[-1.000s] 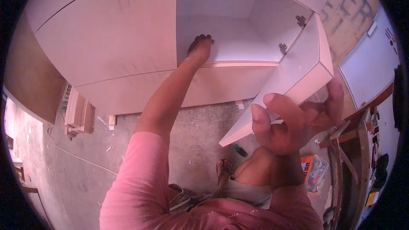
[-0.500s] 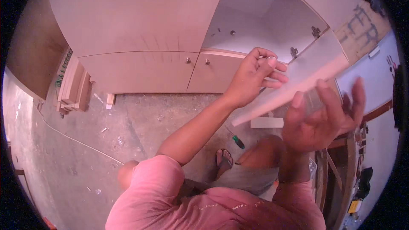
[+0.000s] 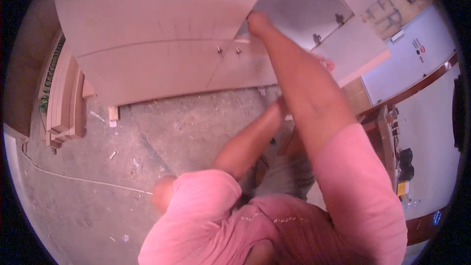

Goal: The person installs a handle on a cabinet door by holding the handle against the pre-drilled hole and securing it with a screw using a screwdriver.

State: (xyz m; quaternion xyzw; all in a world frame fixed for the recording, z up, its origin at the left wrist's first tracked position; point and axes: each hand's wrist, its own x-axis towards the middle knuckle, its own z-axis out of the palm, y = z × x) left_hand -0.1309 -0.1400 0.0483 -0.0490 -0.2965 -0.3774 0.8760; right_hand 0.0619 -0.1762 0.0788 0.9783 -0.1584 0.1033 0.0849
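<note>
- Well, the pale cabinet (image 3: pixel 157 10) stands ahead, one compartment uncovered.
- Door (image 3: pixel 360 44): swung out rightward.
- Right hand (image 3: pixel 257 23): at the opening's left edge; I cannot tell how closed its grip is, or on what.
- Left hand (image 3: pixel 327 63): near the door, mostly hidden behind the right forearm (image 3: pixel 306 76); grip likewise unclear.
- Metal hinges (image 3: pixel 339 18): along the door's edge.
- Knobs (image 3: pixel 219 49): two, on the lower fronts.

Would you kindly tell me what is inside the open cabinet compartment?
Inside the open compartment, two hinges show along the right side, by the open door. The right hand is at its left edge; anything behind that hand or the closed panel is covered.
</note>
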